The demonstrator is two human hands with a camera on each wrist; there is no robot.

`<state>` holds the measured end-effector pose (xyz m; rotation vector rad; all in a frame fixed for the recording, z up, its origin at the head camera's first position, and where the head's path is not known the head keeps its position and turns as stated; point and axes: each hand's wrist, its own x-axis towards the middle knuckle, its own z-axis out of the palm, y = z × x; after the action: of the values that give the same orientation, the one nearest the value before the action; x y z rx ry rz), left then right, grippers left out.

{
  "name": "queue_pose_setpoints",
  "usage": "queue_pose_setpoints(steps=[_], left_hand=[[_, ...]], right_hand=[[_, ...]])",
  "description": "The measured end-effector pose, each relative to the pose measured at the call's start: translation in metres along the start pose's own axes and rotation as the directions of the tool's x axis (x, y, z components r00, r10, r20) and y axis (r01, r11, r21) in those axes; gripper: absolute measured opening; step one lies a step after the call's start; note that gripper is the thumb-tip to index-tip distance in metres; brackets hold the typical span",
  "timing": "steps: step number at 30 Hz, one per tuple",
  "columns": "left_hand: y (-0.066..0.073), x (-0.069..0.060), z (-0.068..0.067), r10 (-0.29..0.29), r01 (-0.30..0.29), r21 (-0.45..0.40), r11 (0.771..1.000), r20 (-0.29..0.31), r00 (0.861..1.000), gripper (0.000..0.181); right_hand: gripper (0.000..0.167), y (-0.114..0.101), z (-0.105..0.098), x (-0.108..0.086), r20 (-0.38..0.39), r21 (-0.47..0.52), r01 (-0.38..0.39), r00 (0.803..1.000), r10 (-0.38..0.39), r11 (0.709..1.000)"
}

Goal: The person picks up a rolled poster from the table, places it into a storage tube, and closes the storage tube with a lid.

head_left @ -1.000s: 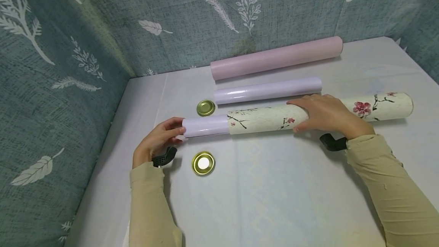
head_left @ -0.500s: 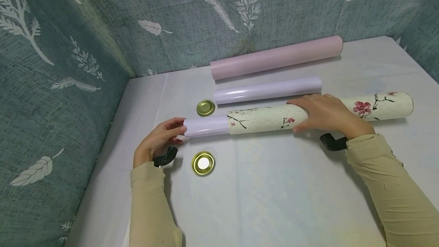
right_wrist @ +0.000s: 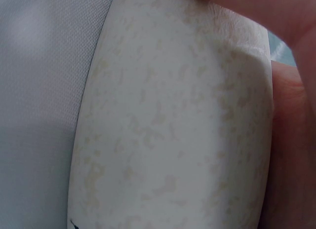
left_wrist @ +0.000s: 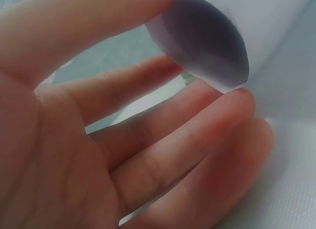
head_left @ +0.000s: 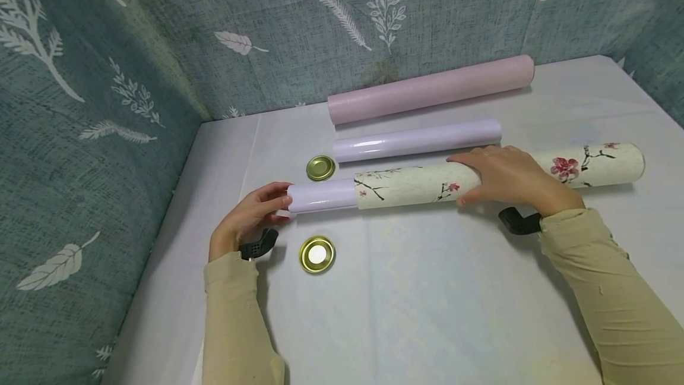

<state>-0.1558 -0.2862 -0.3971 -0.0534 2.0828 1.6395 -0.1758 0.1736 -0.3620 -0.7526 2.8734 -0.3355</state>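
My left hand (head_left: 246,212) holds the near end of a glossy lavender paper roll (head_left: 323,195) between thumb and fingers. In the left wrist view that roll (left_wrist: 266,26) shows a hollow end, the fingertips around its rim. Its other end is hidden inside a cream cardboard tube (head_left: 406,186) printed with dark branches and red blossoms. Across the top of this tube lies my right hand (head_left: 507,177), gripping it with thumb on the near side and fingers over the far side. The right wrist view shows the cream tube (right_wrist: 168,115) filling most of the picture.
Behind the cream tube lies a second lavender roll (head_left: 417,141), and farther back a pink tube (head_left: 433,89) near the fabric backdrop. One gold metal lid (head_left: 320,168) is just behind the held roll. Another gold lid (head_left: 316,254), with a white centre, lies in front.
My left hand and the end of the lavender roll have shifted slightly right, so a little less of the roll shows outside the cream tube. The right hand stays in place.
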Motion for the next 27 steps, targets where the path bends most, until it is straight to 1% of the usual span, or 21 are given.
queue_pose_setpoints(steps=[7, 16, 23, 27], left_hand=[[0.0021, 0.0013, 0.0027, 0.018, -0.018, 0.011, 1.000, 0.022, 1.000, 0.054], [0.0077, 0.0024, 0.0059, 0.005, -0.007, 0.025, 1.000, 0.048, 0.999, 0.054], [0.0093, 0.0020, 0.0075, 0.001, -0.002, 0.037, 0.999, 0.040, 0.999, 0.056], [0.0096, 0.0021, 0.0087, 0.024, -0.027, 0.055, 0.998, 0.042, 0.999, 0.056]], right_hand=[[0.092, -0.0002, -0.0004, 0.0003, 0.004, -0.006, -0.001, 1.000, 0.001, 1.000], [0.092, 0.0002, -0.0003, -0.0007, 0.002, -0.002, -0.002, 1.000, 0.002, 1.000], [0.092, 0.0002, 0.0001, -0.0002, 0.004, 0.003, -0.002, 1.000, 0.002, 1.000], [0.092, 0.0004, 0.0003, -0.0006, 0.006, 0.005, -0.003, 1.000, 0.003, 1.000]])
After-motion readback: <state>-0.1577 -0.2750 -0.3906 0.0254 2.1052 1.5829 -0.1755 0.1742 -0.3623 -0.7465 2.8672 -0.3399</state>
